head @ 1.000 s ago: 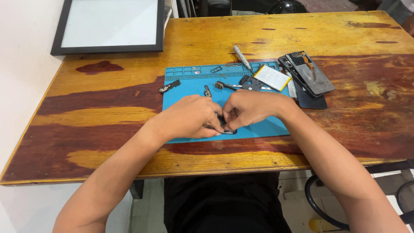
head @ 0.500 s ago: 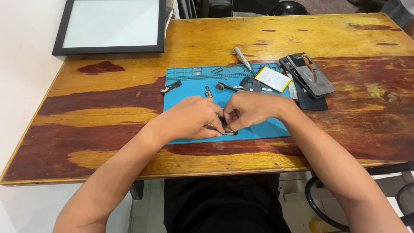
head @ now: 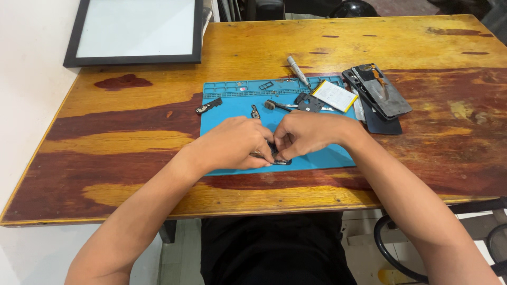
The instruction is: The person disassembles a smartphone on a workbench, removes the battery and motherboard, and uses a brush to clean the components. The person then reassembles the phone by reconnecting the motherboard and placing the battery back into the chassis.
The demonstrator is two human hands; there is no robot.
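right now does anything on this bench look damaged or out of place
Nothing looks spilled or broken. The phone by the blue mat's right edge lies opened up, its parts loose on the mat. Both hands pinch a small dark part.

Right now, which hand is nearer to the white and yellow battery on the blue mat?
Right. The right hand lies just below the battery, slightly to its left. The left hand is farther to the left, past the right hand.
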